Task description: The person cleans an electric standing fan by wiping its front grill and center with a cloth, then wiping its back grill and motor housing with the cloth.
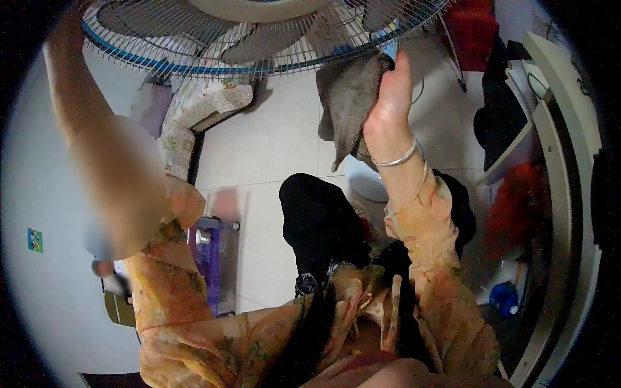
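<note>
A fan with a wire grille and a blue ring spans the top of the view, its upper part cut off. My right hand, a silver bangle at its wrist, is closed on a grey-brown cloth just below the grille's lower right edge. The cloth hangs down in folds; whether it touches the wires I cannot tell. My left arm reaches up along the left side, and my left hand is in shadow beside the fan's left rim. Its fingers do not show.
A flowered sofa stands on the tiled floor at upper left. Below my right forearm is a white rounded object. A purple-framed stand is at left, shelving at right, and a red item at upper right.
</note>
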Demonstrator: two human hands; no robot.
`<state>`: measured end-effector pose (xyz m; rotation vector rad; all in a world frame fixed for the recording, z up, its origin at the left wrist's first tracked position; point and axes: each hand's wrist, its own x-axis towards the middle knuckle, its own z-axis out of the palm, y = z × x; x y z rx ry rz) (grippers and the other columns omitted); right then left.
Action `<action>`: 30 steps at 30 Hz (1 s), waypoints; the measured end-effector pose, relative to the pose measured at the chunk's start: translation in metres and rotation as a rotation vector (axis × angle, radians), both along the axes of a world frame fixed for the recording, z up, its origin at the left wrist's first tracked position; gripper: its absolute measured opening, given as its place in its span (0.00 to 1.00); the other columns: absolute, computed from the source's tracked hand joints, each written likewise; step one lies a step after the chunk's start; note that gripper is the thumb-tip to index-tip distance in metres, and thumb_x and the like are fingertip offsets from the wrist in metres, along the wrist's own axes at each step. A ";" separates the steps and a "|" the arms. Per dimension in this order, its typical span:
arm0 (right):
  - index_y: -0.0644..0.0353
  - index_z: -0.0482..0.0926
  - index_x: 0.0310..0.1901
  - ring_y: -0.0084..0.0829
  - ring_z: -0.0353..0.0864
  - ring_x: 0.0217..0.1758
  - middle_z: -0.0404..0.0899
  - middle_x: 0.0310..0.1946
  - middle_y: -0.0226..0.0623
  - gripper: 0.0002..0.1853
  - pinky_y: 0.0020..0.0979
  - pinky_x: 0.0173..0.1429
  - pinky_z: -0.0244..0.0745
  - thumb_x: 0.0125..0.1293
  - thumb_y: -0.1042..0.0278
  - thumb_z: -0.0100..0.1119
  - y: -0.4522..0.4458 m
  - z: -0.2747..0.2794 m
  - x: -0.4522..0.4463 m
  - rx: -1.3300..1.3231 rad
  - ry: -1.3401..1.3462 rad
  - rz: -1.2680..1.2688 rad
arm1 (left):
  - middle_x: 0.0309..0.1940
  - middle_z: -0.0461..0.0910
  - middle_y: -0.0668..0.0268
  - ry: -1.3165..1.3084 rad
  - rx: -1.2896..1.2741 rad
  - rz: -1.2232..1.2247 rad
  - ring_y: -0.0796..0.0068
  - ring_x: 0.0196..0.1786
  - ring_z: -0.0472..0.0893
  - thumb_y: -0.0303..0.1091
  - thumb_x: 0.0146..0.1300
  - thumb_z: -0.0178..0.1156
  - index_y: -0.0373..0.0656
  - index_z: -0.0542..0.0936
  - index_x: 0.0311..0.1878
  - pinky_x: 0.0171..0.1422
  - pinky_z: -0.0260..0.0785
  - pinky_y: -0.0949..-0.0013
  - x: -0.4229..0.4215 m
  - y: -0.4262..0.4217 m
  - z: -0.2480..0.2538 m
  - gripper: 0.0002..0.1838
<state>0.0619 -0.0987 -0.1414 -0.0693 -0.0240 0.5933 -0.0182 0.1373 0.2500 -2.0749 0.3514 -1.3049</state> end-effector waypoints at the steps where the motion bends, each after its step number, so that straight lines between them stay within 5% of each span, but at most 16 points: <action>1: 0.59 0.73 0.53 0.40 0.77 0.49 0.78 0.46 0.41 0.31 0.43 0.54 0.73 0.70 0.40 0.31 -0.001 -0.001 -0.001 0.005 -0.011 0.010 | 0.39 0.75 0.46 -0.012 -0.051 0.028 0.46 0.44 0.78 0.38 0.58 0.62 0.27 0.70 0.42 0.49 0.75 0.51 -0.003 -0.004 -0.004 0.21; 9: 0.60 0.73 0.54 0.41 0.78 0.49 0.79 0.48 0.41 0.30 0.43 0.57 0.72 0.69 0.41 0.36 -0.020 0.012 -0.013 -0.025 0.003 0.071 | 0.46 0.73 0.39 -0.020 -0.388 0.093 0.43 0.56 0.73 0.39 0.54 0.65 0.25 0.66 0.49 0.58 0.72 0.58 -0.016 -0.076 -0.051 0.30; 13: 0.68 0.67 0.58 0.47 0.73 0.57 0.74 0.54 0.49 0.34 0.49 0.65 0.64 0.69 0.40 0.37 -0.023 0.016 -0.017 -0.051 -0.019 0.034 | 0.44 0.73 0.40 -0.002 -0.401 0.055 0.45 0.54 0.73 0.40 0.55 0.64 0.26 0.67 0.48 0.56 0.72 0.58 -0.029 -0.083 -0.070 0.27; 16: 0.62 0.73 0.52 0.41 0.78 0.49 0.79 0.47 0.42 0.28 0.42 0.58 0.71 0.68 0.43 0.39 -0.028 0.023 -0.019 -0.045 -0.008 0.091 | 0.43 0.74 0.41 0.006 -0.418 0.034 0.46 0.52 0.73 0.40 0.55 0.62 0.27 0.67 0.46 0.55 0.71 0.59 -0.036 -0.087 -0.082 0.26; 25: 0.66 0.72 0.52 0.42 0.77 0.49 0.78 0.46 0.44 0.31 0.43 0.58 0.70 0.67 0.40 0.41 -0.033 0.032 -0.028 -0.100 -0.054 0.031 | 0.39 0.74 0.44 0.015 -0.461 -0.007 0.49 0.48 0.73 0.40 0.57 0.58 0.28 0.69 0.42 0.52 0.71 0.59 -0.048 -0.093 -0.106 0.21; 30: 0.67 0.68 0.58 0.49 0.74 0.56 0.74 0.53 0.51 0.34 0.50 0.64 0.64 0.67 0.40 0.40 -0.055 0.039 -0.040 0.166 -0.187 0.187 | 0.37 0.75 0.45 0.030 -0.479 -0.019 0.51 0.45 0.74 0.40 0.58 0.56 0.29 0.70 0.40 0.50 0.70 0.59 -0.052 -0.097 -0.117 0.19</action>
